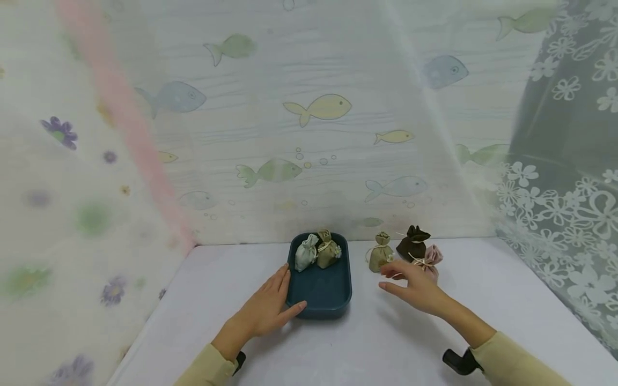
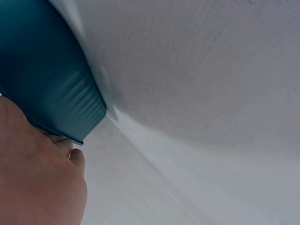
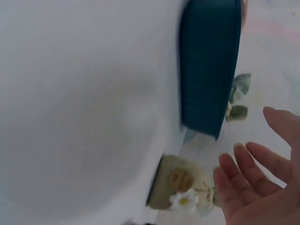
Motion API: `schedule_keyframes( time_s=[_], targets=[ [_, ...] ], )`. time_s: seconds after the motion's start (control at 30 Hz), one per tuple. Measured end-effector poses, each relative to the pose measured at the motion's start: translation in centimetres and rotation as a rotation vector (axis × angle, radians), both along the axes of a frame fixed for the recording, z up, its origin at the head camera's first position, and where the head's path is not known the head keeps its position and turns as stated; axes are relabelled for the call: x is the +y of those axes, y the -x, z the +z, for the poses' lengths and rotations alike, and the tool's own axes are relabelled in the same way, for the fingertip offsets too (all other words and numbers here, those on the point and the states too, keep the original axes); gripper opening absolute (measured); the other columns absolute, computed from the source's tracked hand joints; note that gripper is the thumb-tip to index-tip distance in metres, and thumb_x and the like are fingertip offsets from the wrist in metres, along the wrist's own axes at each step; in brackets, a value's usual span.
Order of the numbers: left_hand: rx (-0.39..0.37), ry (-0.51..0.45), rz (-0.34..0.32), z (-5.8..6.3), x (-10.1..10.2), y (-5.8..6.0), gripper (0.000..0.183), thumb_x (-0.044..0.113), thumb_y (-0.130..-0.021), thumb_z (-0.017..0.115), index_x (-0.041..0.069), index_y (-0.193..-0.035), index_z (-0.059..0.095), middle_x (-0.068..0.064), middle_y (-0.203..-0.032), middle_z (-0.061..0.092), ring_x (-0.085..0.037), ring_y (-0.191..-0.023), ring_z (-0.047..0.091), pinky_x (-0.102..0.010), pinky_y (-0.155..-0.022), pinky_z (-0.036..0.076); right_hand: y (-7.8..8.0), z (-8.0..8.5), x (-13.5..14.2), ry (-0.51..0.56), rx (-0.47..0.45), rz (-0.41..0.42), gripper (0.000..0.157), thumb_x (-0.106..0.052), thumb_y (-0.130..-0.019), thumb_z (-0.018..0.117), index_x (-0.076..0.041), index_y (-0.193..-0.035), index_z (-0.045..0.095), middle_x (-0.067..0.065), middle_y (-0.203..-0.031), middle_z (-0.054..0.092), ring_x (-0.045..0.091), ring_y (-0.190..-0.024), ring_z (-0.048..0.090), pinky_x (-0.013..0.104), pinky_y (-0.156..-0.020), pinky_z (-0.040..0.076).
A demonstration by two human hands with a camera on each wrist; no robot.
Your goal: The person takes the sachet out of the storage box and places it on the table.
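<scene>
A dark teal plastic bin [image 1: 318, 292] stands on the white table. Inside, at its far end, lean a pale grey-green drawstring pouch [image 1: 305, 256] and a tan pouch [image 1: 328, 256] with a small flower. My left hand [image 1: 263, 310] rests along the bin's left rim, fingers extended and thumb over the near corner. To the bin's right stands an olive pouch [image 1: 380, 256], with a white flower visible in the right wrist view. My right hand [image 3: 262, 183], fingers spread and loosely bent with nothing between them, hovers near this pouch. Behind that hand sits a pink pouch [image 1: 433, 255], partly hidden.
A dark brown pouch [image 1: 412, 245] stands behind the pink one. Fish-printed sheer curtain [image 1: 318, 161] hangs along the table's back edge, with flowered fabric [image 1: 87, 214] on the left and lace-patterned fabric [image 1: 569, 241] on the right.
</scene>
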State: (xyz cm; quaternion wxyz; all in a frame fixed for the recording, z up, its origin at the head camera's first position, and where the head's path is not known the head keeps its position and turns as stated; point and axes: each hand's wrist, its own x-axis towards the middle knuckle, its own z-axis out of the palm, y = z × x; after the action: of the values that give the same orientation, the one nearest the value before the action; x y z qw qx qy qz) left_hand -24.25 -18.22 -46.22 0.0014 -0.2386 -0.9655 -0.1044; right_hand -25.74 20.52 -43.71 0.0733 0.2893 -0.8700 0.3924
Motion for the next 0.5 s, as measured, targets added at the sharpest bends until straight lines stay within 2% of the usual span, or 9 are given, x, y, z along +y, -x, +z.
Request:
schedule_keyframes(
  time_s=[0.13, 0.3, 0.5],
  targets=[
    [-0.002, 0.001, -0.003, 0.0, 0.0, 0.0, 0.104, 0.078, -0.098, 0.026, -0.004, -0.161, 0.017, -0.017, -0.171, 0.006, -0.029, -0.157, 0.011, -0.048, -0.125, 0.021, 0.8, 0.0, -1.6, 0.004, -0.014, 0.018, 0.03, -0.022, -0.096, 0.074, -0.005, -0.121, 0.068, 0.004, -0.115, 0.068, 0.032, -0.106, 0.067, 0.047, -0.092, 0.057],
    [0.005, 0.007, 0.003, -0.2, -0.1, 0.0, 0.105, 0.079, -0.098, 0.026, -0.004, -0.161, 0.017, -0.017, -0.171, 0.006, -0.03, -0.157, 0.012, -0.048, -0.125, 0.02, 1.9, 0.2, -3.5, 0.015, -0.038, 0.032, 0.04, -0.023, -0.097, 0.074, 0.0, -0.128, 0.064, 0.013, -0.123, 0.067, 0.036, -0.112, 0.065, 0.051, -0.097, 0.054],
    [0.01, 0.004, 0.011, -0.4, 0.0, 0.1, 0.104, 0.079, -0.098, 0.027, -0.004, -0.161, 0.017, -0.016, -0.171, 0.006, -0.029, -0.157, 0.012, -0.047, -0.125, 0.02, 3.5, 0.5, -5.4, 0.005, -0.036, 0.004, 0.048, -0.024, -0.099, 0.071, 0.004, -0.136, 0.058, 0.021, -0.13, 0.062, 0.041, -0.12, 0.061, 0.057, -0.101, 0.05]
  ],
)
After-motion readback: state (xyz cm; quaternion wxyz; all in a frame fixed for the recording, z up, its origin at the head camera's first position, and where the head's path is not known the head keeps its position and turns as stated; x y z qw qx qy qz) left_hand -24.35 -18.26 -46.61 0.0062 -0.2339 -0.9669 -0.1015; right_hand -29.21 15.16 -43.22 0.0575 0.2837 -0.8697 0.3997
